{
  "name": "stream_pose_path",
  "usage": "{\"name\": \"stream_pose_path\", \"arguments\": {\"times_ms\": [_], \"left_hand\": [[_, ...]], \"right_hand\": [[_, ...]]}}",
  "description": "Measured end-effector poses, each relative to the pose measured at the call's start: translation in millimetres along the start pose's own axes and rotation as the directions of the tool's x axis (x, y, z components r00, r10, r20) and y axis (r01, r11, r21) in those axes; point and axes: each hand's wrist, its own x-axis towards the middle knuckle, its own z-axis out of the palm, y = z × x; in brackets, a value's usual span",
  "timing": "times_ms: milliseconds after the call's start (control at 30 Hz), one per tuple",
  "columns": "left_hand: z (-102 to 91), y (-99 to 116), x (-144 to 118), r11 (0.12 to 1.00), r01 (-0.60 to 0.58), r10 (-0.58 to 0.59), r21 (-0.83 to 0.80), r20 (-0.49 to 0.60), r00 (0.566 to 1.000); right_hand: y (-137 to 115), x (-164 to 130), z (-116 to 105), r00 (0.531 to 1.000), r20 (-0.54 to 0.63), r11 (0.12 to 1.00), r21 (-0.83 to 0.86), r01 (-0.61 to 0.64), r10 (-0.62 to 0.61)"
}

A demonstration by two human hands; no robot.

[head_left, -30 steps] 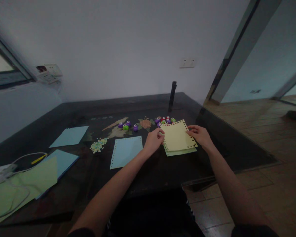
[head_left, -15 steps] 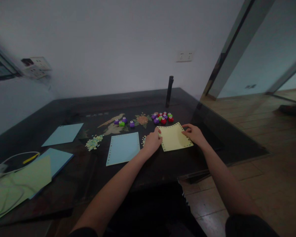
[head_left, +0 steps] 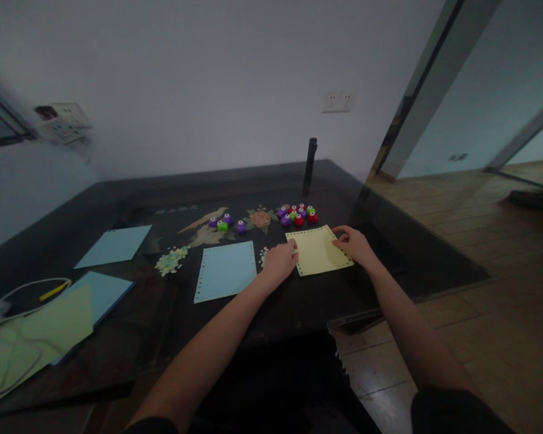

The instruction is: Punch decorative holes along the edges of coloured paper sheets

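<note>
Hands rest on a yellow sheet (head_left: 319, 250) of paper lying flat on a dark, glossy counter (head_left: 131, 349), right of centre and near the front edge. The sheet is roughly rectangular with a row of small punched holes along its borders; its long axis runs from the near edge away toward the wall, turned slightly so the far end leans left. The left hand (head_left: 278, 264) lies at the sheet's left edge, fingers curled and pressed down on the border; whether it pinches the paper cannot be told. The right hand (head_left: 353, 246) lies at the sheet's right edge near the far corner, fingers loosely spread and touching the paper, palm down. Just beyond the sheet sits a cluster of small rounded paper punches (head_left: 297, 214) in purple, red and green plastic. Left of the left hand lies a pale blue sheet (head_left: 226, 270), also hole-edged along its left side, its long axis pointing away too. Farther left are a little heap of confetti (head_left: 171, 260), three more punches (head_left: 226, 223), another blue sheet (head_left: 114, 245), and at the near left a green sheet (head_left: 31, 334) crossed by a thin cable (head_left: 20, 289). A slim black cylinder (head_left: 311, 159) stands upright near the counter's far edge.
</note>
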Motion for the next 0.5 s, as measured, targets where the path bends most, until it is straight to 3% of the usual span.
{"name": "stream_pose_path", "arguments": {"times_ms": [133,267,367,500], "left_hand": [[-0.3,-0.3,-1.0,0.999,-0.015,0.014,-0.042,-0.018,1.0],[0.2,-2.6,3.7,0.956,-0.031,-0.007,-0.292,-0.129,0.992],[1.1,-1.7,8.0,0.814,0.027,-0.145,-0.58,-0.159,0.977],[2.7,5.2,7.3,0.546,0.119,-0.277,-0.829,-0.044,0.96]], "right_hand": [[1.6,0.1,1.9,1.0,-0.026,0.999,-0.032,0.01,-0.01],[4.6,0.8,0.4,0.997,-0.069,0.998,-0.051,0.031,-0.035],[5.4,1.2,-2.0,0.991,-0.121,0.999,-0.002,0.049,-0.049],[3.7,0.8,-2.7,0.993,-0.11,0.99,0.131,0.052,-0.038]]}}
